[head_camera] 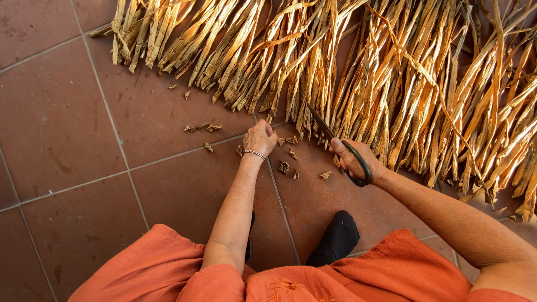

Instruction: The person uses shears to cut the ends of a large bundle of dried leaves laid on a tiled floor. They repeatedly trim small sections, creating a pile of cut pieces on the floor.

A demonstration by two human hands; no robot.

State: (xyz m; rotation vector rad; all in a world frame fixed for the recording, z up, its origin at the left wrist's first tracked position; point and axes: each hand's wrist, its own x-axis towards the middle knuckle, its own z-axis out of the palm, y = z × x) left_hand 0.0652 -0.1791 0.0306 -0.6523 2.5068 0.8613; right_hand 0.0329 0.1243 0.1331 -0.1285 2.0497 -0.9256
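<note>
Here the right hand (353,159) sits just right of the frame's centre, its fingers curled through the black loops of the scissors (338,145). The blades point up and to the left, their tips reaching into the lower ends of the leaves (358,67); whether the blades are parted cannot be told. The left hand (260,137) lies at centre frame, closed into a loose fist at the lower edge of the leaves, its knuckles up against the leaf tips; what, if anything, it pinches is hidden by the fingers. A thin bracelet (254,153) circles its wrist.

The dried, straw-coloured leaves spread in a wide row across the top of the frame, from upper left to far right, hanging lowest on the right. Small cut scraps (202,128) lie scattered on the tiles (61,123) below the leaf ends, some to the left of the left hand, others between the two hands. The tiles are reddish brown with pale joints and fill the left and middle of the frame. At lower centre a foot in a black sock (337,237) rests on the tiles between the arms, and an orange garment (168,268) runs along the bottom edge.
</note>
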